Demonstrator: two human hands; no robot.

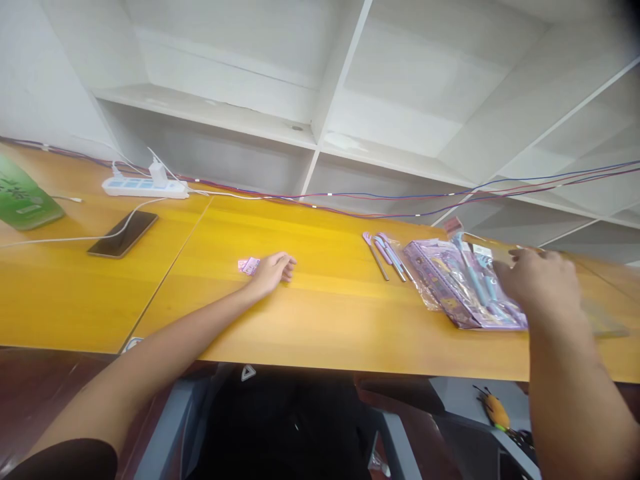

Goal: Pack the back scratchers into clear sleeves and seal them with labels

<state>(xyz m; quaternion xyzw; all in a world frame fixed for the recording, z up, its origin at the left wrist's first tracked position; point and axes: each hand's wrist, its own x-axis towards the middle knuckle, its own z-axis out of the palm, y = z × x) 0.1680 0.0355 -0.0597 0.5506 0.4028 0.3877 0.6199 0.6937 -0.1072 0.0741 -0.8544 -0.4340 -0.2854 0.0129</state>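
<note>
My left hand (273,272) rests on its side on the yellow table, fingers loosely curled and nothing seen in them. Small pink and purple printed cards (250,266) lie against the back of that hand. My right hand (543,283) is smeared by motion at the right end of a purple patterned box (440,293); whether it holds anything is unclear. In or on the box lie blue-handled tools (475,277) in clear wrapping, one with a pinkish head. Left of the box are several slim purple and blue utensils (390,255) with metal shafts.
At the left are a black phone (123,235), a white power strip (145,187) with cables, and a green package (25,197). White shelving (320,137) stands behind the table, with red and blue wires along its base. An orange object (497,411) sits below the table edge.
</note>
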